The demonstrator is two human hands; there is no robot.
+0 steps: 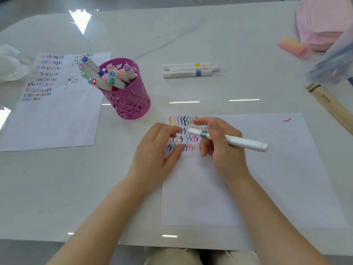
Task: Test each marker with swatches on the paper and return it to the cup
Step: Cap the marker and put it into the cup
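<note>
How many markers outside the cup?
4. Three lie side by side on the table past the paper: yellow-banded, peach-banded, blue-banded. A fourth marker is in the right hand. Right edge blurred.

Open table (pixel 162 92) separates the paper (pixel 248 178) from the cup (pixel 129 100), whose mouth is crowded with markers (pixel 107 77).

The glossy white bench (pixel 210 35) carries a near paper (pixel 248 188), a second paper (pixel 57 121), a pink cup (pixel 128 100), three loose markers (pixel 189 70) and a wooden box (pixel 328 104).

Our left grip (pixel 155 151) and right grip (pixel 223 147) cover several swatches (pixel 183 121), the right also part of the marker (pixel 246 143), the cup (pixel 131 106) hides the other markers (pixel 104 85) below its rim, and a bluish blur (pixel 332 61) far right runs off the edge.
</note>
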